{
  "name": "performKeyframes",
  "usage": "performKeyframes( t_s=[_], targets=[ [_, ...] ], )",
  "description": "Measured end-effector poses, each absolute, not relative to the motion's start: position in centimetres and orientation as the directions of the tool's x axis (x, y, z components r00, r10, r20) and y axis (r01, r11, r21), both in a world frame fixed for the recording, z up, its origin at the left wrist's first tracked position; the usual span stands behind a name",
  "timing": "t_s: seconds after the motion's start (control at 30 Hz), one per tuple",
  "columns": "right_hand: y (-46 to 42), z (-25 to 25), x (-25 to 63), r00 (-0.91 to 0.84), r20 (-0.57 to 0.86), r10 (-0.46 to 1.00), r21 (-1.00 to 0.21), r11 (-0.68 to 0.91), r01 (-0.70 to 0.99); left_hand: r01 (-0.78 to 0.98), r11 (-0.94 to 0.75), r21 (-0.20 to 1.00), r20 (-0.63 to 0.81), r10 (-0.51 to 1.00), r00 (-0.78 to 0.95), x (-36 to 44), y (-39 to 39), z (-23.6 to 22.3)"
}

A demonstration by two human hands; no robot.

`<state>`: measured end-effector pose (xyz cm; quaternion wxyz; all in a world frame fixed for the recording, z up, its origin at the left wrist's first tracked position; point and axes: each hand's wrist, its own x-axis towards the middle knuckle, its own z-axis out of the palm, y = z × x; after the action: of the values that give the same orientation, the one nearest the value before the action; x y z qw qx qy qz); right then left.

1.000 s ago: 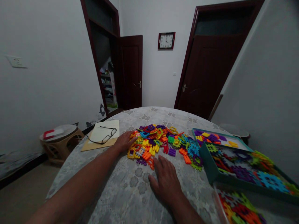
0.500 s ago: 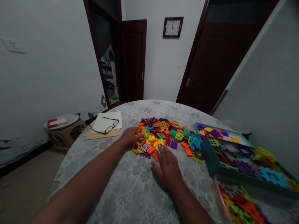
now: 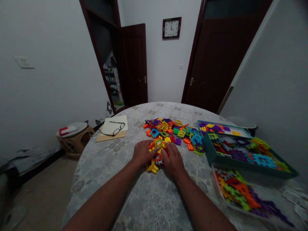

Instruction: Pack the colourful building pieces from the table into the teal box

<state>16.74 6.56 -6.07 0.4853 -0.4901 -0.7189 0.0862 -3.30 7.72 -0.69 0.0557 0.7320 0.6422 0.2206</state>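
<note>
Between my two hands, close to the middle of the tablecloth, is a small cluster of plastic building pieces (image 3: 153, 167) in yellow, orange, red and grey. My left hand (image 3: 142, 152) curves round its left side, thumb across the top. On the other side my right hand (image 3: 173, 159) presses in with bent fingers. The hands partly cover these pieces, so single ones are hard to tell apart. Just beyond my fingertips lies a larger loose heap of interlocking pieces (image 3: 163, 126) in many colours, spreading right to some blue gear-shaped ones (image 3: 196, 138).
At the right stand a dark green box (image 3: 210, 150) and a clear plastic container (image 3: 215, 176), both holding more pieces. A shallow teal-edged tray (image 3: 199, 125) lies behind them. Black glasses (image 3: 116, 132) rest on paper (image 3: 108, 127) at the left. A stool (image 3: 76, 141) stands beyond the table.
My left hand has drawn nearer and rightward, pulling pieces out of the heap's near left part. The right hand has closed in against them. The view has shifted slightly.
</note>
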Motion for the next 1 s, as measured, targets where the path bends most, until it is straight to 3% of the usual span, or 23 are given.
performKeyframes(
  t_s=[0.33, 0.63, 0.8, 1.0],
  targets=[
    [6.6, -3.7, 17.9, 0.112, 0.477, 0.872, -0.813, 0.390, 0.433, 0.918, -0.112, 0.381, 0.305, 0.952, -0.011, 1.2, 1.5, -2.1],
    [7.2, -3.8, 18.7, 0.363, 0.206, 0.909, -0.974, 0.156, 0.163, 0.758, -0.292, 0.583, 0.403, 0.914, 0.042, 0.0, -0.5, -2.7],
    [7.3, -3.9, 18.6, 0.362, 0.212, 0.908, -0.971, 0.155, 0.179, 0.781, -0.199, 0.592, 0.356, 0.934, -0.031, -2.0, 1.4, -2.2],
    [7.1, -4.0, 18.4, 0.254, 0.276, 0.927, -0.941, 0.206, 0.269, 0.851, -0.179, 0.494, 0.247, 0.967, 0.060, -2.0, 4.8, -1.5]
  ],
)
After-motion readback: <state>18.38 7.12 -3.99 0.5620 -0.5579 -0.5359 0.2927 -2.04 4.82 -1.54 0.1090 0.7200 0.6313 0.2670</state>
